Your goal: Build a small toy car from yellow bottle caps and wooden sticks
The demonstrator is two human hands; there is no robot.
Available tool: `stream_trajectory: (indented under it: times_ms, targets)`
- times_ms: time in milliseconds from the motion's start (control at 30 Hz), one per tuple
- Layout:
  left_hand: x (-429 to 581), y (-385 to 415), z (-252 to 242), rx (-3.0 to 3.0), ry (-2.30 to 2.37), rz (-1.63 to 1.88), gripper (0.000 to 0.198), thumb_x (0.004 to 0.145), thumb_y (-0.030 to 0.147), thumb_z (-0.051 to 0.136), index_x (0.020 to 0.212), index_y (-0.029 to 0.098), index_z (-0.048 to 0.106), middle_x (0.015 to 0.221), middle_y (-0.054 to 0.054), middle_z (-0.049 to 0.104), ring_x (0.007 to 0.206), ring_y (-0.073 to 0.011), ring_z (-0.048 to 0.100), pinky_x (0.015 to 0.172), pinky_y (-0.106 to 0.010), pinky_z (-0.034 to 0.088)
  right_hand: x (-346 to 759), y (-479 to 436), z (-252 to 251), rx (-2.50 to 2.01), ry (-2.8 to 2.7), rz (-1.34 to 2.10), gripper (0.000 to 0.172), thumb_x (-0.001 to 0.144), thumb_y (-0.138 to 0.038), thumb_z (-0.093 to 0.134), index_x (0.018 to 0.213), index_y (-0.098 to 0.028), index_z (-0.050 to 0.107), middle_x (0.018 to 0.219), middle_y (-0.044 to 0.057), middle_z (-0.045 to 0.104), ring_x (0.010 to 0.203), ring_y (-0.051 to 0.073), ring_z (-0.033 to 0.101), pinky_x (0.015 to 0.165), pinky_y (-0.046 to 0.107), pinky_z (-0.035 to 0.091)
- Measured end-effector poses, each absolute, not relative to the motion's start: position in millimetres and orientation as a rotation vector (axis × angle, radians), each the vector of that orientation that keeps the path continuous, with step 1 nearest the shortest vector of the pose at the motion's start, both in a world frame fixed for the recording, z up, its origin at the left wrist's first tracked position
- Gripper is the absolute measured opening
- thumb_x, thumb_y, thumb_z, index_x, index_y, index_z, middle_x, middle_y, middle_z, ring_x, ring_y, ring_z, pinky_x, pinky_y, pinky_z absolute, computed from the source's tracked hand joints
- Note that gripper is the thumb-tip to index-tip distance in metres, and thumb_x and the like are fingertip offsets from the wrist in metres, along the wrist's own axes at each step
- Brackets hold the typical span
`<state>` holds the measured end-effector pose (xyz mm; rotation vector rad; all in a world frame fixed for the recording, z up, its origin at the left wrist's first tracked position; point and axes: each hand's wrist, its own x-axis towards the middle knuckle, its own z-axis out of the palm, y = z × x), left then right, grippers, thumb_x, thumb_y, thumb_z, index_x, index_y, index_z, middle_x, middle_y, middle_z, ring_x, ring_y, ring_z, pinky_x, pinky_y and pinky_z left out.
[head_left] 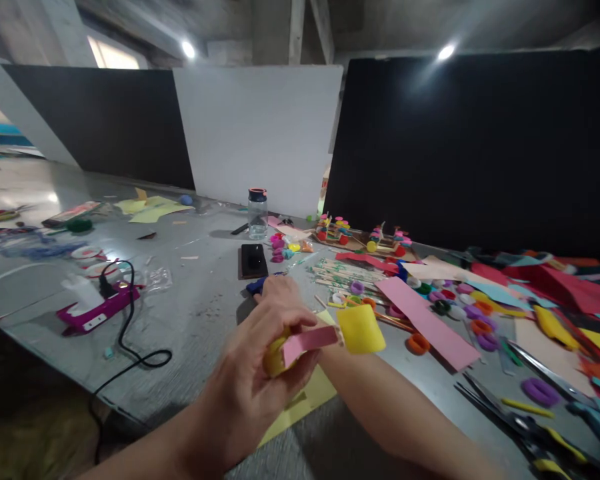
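Observation:
My left hand (pixel 260 360) is closed round a small paper craft piece made of a pink strip (pixel 310 341) and yellow rolled parts. One yellow roll (pixel 362 329) sticks out to the right; another yellow part is half covered by my fingers. Beneath and beyond it, my right forearm crosses leftward, and my right hand (pixel 280 288) reaches a dark blue object (pixel 256 286) on the table. The right fingers are mostly hidden, so their grip does not show. Under both arms lies a yellow paper sheet (pixel 300 420).
A phone (pixel 253 260) and a bottle (pixel 258 215) stand beyond my hands. At left is a purple power strip (pixel 100 308) with a black cord. Scissors (pixel 523 423), paper rings, sticks and a pink strip (pixel 425 320) crowd the right side. Decorated models (pixel 334 230) stand behind.

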<state>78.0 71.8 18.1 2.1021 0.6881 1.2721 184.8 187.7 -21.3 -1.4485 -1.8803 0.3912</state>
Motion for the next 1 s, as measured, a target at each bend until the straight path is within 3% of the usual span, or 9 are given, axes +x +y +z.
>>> stream_trajectory:
  times_ms: [300, 433, 567, 667, 733, 800, 900, 1000]
  targets:
    - [80, 73, 13, 2.246, 0.524, 1.316, 0.035, 0.092, 0.008, 0.058, 0.123, 0.025, 0.058, 0.105, -0.003, 0.063, 0.098, -0.0155, 0.060, 0.085, -0.028, 0.051, 220, 181, -10, -1.533, -1.730, 0.491, 0.022, 0.098, -0.032, 0.063, 0.114, -0.018, 0.065, 0.119, 0.008, 0.064, 0.102, 0.022, 0.064, 0.088, 0.042, 0.056]
    - [84, 75, 14, 2.261, 0.434, 1.318, 0.039, 0.091, 0.002, 0.056, 0.124, 0.024, 0.059, 0.103, -0.003, 0.061, 0.094, -0.0142, 0.061, 0.080, -0.027, 0.052, 269, 148, 8, -1.413, -1.452, 0.621, 0.023, 0.098, -0.035, 0.062, 0.106, -0.014, 0.064, 0.097, 0.005, 0.068, 0.079, 0.017, 0.068, 0.070, 0.033, 0.058]
    - [92, 79, 10, 2.244, 0.335, 1.341, 0.039, 0.089, -0.002, 0.056, 0.120, 0.021, 0.061, 0.102, -0.003, 0.060, 0.093, -0.0127, 0.060, 0.079, -0.024, 0.052, 309, 93, 20, -1.308, -1.139, 0.737, 0.041, 0.096, -0.054, 0.049, 0.094, -0.016, 0.064, 0.082, 0.008, 0.070, 0.059, 0.018, 0.067, 0.047, 0.026, 0.052]
    - [101, 83, 5, 2.219, 0.296, 1.366, 0.039, 0.089, -0.003, 0.056, 0.120, 0.021, 0.061, 0.101, -0.003, 0.059, 0.092, -0.0123, 0.059, 0.078, -0.023, 0.052, 325, 46, 18, -1.261, -1.021, 0.786, 0.039, 0.088, -0.058, 0.059, 0.084, -0.020, 0.067, 0.066, 0.005, 0.067, 0.049, 0.017, 0.063, 0.042, 0.024, 0.051]
    - [106, 86, 0, 2.182, 0.314, 1.365, 0.038, 0.090, -0.001, 0.057, 0.119, 0.023, 0.060, 0.101, -0.002, 0.059, 0.092, -0.0124, 0.058, 0.077, -0.022, 0.052, 331, 18, 12, -1.171, -1.021, 0.834, 0.034, 0.085, -0.055, 0.065, 0.086, -0.021, 0.070, 0.066, 0.005, 0.067, 0.052, 0.018, 0.064, 0.048, 0.027, 0.056]
    - [110, 88, -5, 2.121, 0.369, 1.361, 0.034, 0.091, 0.002, 0.059, 0.115, 0.025, 0.060, 0.099, -0.001, 0.058, 0.089, -0.0118, 0.057, 0.075, -0.021, 0.052, 337, -3, 4, -1.103, -1.080, 0.821, 0.033, 0.087, -0.052, 0.064, 0.098, -0.022, 0.071, 0.079, 0.009, 0.072, 0.061, 0.022, 0.068, 0.054, 0.031, 0.058]
    - [115, 91, -12, 1.952, 0.483, 1.323, 0.024, 0.092, 0.008, 0.062, 0.108, 0.026, 0.061, 0.095, 0.001, 0.057, 0.085, -0.0105, 0.056, 0.075, -0.019, 0.052, 348, -20, -8, -1.077, -1.196, 0.744, 0.040, 0.089, -0.057, 0.055, 0.115, -0.029, 0.065, 0.096, 0.011, 0.072, 0.060, 0.023, 0.068, 0.049, 0.033, 0.056]
    - [118, 95, -17, 1.767, 0.561, 1.261, 0.020, 0.092, 0.011, 0.063, 0.105, 0.026, 0.062, 0.095, 0.001, 0.057, 0.086, -0.0095, 0.058, 0.074, -0.016, 0.053, 357, -24, -23, -1.157, -1.314, 0.704, 0.042, 0.091, -0.066, 0.045, 0.104, -0.031, 0.065, 0.073, 0.007, 0.068, 0.040, 0.019, 0.057, 0.032, 0.028, 0.045]
